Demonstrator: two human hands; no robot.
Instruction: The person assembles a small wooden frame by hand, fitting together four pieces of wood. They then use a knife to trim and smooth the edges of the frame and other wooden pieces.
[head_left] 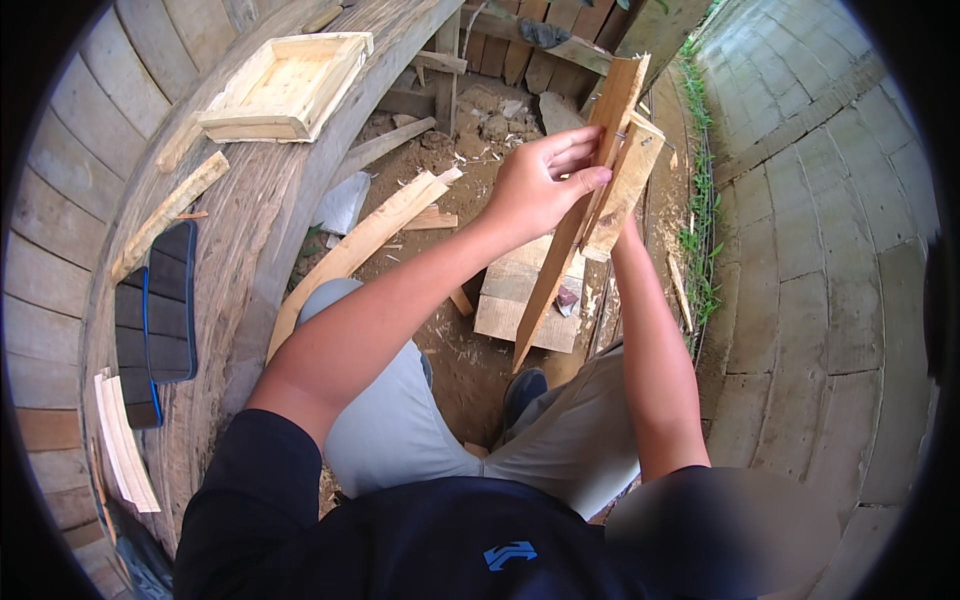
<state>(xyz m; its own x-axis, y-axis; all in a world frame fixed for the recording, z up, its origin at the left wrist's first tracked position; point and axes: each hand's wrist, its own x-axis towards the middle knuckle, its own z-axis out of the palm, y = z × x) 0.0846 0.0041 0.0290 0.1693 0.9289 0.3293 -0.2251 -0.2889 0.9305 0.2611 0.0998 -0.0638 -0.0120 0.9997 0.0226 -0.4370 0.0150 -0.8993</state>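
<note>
A long thin wooden board (556,285) tilts upward in front of me, joined to a shorter, wider wooden piece (628,180). Small nails stick out near their upper ends. My left hand (545,190) is closed on the board's left side, thumb on the near face and fingers against the board higher up. Behind the shorter piece is my right hand (628,236), mostly covered by the wood; its fingers cannot be seen. Below the board, a flat wooden block (515,300) rests on the ground with a small dark reddish lump (567,301) on it.
On the timber bench (235,225) to my left lie a shallow wooden tray (255,129), a rough stick (175,212), a dark phone-like slab (172,300) and a pale strip (126,440). A plank (375,220) leans beside my left knee. A block wall (800,250) rises at right.
</note>
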